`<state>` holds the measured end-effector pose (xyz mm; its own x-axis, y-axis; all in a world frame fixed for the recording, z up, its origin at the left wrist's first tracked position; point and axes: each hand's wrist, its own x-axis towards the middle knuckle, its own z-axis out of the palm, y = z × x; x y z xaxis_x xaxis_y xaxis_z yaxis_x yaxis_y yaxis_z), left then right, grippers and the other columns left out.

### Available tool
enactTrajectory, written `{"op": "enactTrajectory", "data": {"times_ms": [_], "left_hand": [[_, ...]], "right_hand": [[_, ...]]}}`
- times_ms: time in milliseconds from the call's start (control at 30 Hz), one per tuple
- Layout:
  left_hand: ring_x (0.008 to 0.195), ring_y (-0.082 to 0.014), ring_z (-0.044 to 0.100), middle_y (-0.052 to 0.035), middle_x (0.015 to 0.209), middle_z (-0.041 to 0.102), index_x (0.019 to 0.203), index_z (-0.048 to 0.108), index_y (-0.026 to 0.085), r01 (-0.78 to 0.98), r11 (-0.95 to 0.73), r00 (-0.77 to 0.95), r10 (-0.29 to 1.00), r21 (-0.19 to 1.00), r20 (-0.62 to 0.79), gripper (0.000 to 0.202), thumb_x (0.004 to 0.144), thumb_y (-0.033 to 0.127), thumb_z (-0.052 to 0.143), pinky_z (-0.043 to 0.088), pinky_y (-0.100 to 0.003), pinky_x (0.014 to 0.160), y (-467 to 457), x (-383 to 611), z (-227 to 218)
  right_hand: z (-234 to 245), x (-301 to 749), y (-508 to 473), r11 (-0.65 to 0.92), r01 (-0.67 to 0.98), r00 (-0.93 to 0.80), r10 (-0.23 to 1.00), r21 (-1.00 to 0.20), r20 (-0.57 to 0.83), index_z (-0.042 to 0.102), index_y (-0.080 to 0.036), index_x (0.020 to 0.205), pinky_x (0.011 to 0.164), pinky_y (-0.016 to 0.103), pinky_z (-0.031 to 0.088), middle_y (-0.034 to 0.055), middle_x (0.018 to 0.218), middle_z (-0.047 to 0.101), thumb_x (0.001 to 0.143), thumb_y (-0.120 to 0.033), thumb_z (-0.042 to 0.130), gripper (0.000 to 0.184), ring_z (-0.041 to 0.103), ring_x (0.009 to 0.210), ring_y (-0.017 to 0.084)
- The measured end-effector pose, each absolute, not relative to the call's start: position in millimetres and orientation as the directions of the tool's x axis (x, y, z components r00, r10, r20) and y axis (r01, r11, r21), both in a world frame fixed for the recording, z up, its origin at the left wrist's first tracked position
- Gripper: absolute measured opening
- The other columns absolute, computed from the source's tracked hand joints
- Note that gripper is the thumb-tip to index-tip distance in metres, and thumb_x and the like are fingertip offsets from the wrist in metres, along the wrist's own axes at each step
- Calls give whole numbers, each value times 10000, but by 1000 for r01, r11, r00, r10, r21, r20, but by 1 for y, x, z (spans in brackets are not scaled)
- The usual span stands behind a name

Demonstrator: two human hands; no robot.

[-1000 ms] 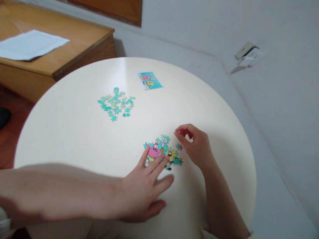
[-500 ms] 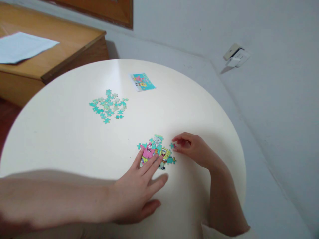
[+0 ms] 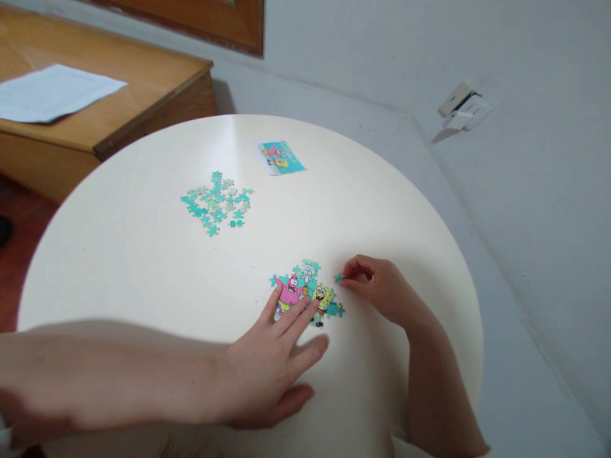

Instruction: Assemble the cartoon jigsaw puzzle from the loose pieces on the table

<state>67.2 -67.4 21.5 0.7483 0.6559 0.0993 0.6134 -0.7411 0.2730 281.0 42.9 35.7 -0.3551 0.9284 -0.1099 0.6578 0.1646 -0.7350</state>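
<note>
A partly joined jigsaw puzzle (image 3: pixel 308 289) with a pink starfish, a pale squid-like figure and a yellow sponge figure lies near the table's front. My left hand (image 3: pixel 281 356) rests over its lower edge, fingers spread, the fingertips on the joined pieces and hiding part of the picture. Just right of the puzzle, my right hand (image 3: pixel 370 280) pinches a small teal puzzle piece (image 3: pixel 338 278) between thumb and fingertips. That piece is apart from the joined section, and the fingers cover much of it.
Loose teal and pale puzzle pieces (image 3: pixel 217 203) lie in a cluster farther back on the round white table (image 3: pixel 119 254). Behind them is a small picture card (image 3: pixel 282 158). A wooden desk (image 3: pixel 157 76) with white paper (image 3: pixel 57 92) stands at the back left; a wall socket (image 3: pixel 465 105) is at right.
The right fingers have closed on the small puzzle piece and shifted it slightly away from the joined section. My left hand stays on the puzzle. The whole view has shifted a little.
</note>
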Motion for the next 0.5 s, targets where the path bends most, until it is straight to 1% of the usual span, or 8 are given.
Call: {"op": "enactTrajectory", "data": {"times_ms": [67,133,200,267,367,500], "left_hand": [[1327,-373,320,-228,1399,402,1302,439,180,614,-740,747,657,274,102,528,878,494,456,134,-663,1048,-67,67,21],[1325,-374,322,-231,1395,406,1299,445,177,613,-741,747,657,275,105,527,875,490,463,130,-661,1049,-68,67,21],[1322,-376,326,-235,1392,407,1298,448,176,612,-742,747,656,274,108,529,874,492,463,107,-666,1050,-68,67,21],[1318,-376,331,-237,1389,408,1300,446,178,612,-743,747,656,272,111,531,874,495,460,86,-671,1050,-68,67,21],[1317,-378,332,-241,1380,416,1294,447,177,613,-742,745,657,272,115,530,871,496,464,106,-674,1046,-68,67,21],[1308,-381,343,-246,1352,441,1285,453,178,613,-739,742,660,280,118,524,866,493,470,151,-677,1034,-69,67,21]], "right_hand": [[36,279,43,182,650,-328,943,-738,-55,610,-185,644,536,256,407,-5,586,624,671,-306,643,128,519,541,122],[36,273,43,205,624,-277,960,-754,31,621,-184,662,547,259,414,2,603,635,677,-313,648,133,532,554,125],[36,263,42,227,576,-224,968,-785,116,636,-183,714,560,259,426,12,650,659,686,-321,653,142,557,581,130],[35,249,39,253,532,-203,965,-808,169,655,-186,777,580,261,441,18,697,681,696,-305,651,144,583,608,136],[31,227,33,290,510,-259,950,-810,177,674,-198,774,628,262,463,11,701,698,721,-239,618,87,610,631,137],[24,209,28,310,460,-333,929,-832,162,679,-204,758,661,247,484,8,735,713,742,-191,586,95,634,674,139]]}}
